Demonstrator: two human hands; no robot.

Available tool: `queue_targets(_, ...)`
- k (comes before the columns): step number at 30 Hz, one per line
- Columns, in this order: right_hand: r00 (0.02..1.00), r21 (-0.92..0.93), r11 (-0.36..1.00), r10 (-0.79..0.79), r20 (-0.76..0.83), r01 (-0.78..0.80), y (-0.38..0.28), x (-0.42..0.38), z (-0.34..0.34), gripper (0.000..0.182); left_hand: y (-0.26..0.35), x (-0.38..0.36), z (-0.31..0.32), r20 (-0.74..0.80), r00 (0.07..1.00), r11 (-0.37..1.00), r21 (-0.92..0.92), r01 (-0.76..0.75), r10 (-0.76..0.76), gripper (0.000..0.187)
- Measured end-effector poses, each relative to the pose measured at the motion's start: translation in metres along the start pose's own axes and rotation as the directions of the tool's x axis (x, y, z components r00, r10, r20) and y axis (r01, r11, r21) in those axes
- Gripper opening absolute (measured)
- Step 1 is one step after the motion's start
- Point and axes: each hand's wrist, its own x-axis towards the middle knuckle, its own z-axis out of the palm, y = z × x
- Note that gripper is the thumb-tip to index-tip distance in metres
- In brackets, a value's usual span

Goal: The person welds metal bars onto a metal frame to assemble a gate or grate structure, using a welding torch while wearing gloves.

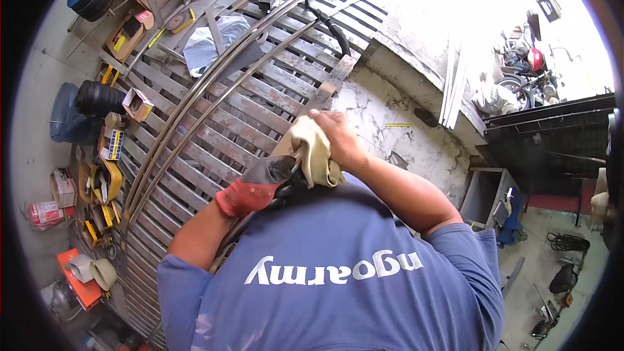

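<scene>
My left hand (257, 185), in a red and black glove, is at the edge of the metal-slatted table (237, 114), in front of my chest. Its fingers curl against a bunched tan cloth or glove (312, 149); the fingertips are partly hidden. My right hand (337, 135) is bare and closed at the upper right side of the tan piece, with its fingers bent round the edge of it. A dark item just under the tan piece is too hidden to name. Long curved metal rods (195, 101) lie across the slats to the left.
A plastic bag (211, 42), a tape measure (179, 21) and a black-handled clamp-like tool (331, 26) lie on the table. Yellow tape rolls (107, 182) and small boxes (138, 104) line its left side. A metal cabinet (484, 195) stands at the right.
</scene>
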Motion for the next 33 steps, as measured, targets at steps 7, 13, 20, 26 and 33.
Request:
queue_targets(7, 0.937, 0.743, 0.663, -0.312, 0.157, 0.096, 0.049, 0.017, -0.125, 0.050, 0.057, 0.009, -0.013, 0.006, 0.889, 0.853, -0.282, 0.440, -0.457, 0.022)
queue_targets(13, 0.970, 0.583, 0.775, -0.198, -0.142, 0.244, -0.029, -0.019, -0.120, 0.054, 0.069, 0.018, -0.007, -0.182, 0.861, 0.880, -0.061, 0.472, -0.474, 0.026)
queue_targets(20, 0.975, 0.431, 0.882, -0.220, 0.024, 0.189, -0.020, -0.032, -0.037, 0.052, 0.058, 0.026, -0.012, -0.191, 0.846, 0.860, 0.017, 0.509, -0.497, 0.034)
queue_targets(26, 0.971, -0.363, 0.901, -0.217, 0.098, 0.238, -0.051, -0.032, 0.022, 0.049, 0.043, 0.022, 0.007, -0.335, 0.933, 0.961, 0.186, 0.206, -0.135, 0.037)
queue_targets(33, 0.995, -0.008, 0.997, -0.082, -0.054, 0.081, -0.016, -0.013, 0.033, 0.030, 0.048, 0.022, 0.004, -0.323, 0.946, 0.936, 0.332, 0.116, -0.003, 0.030)
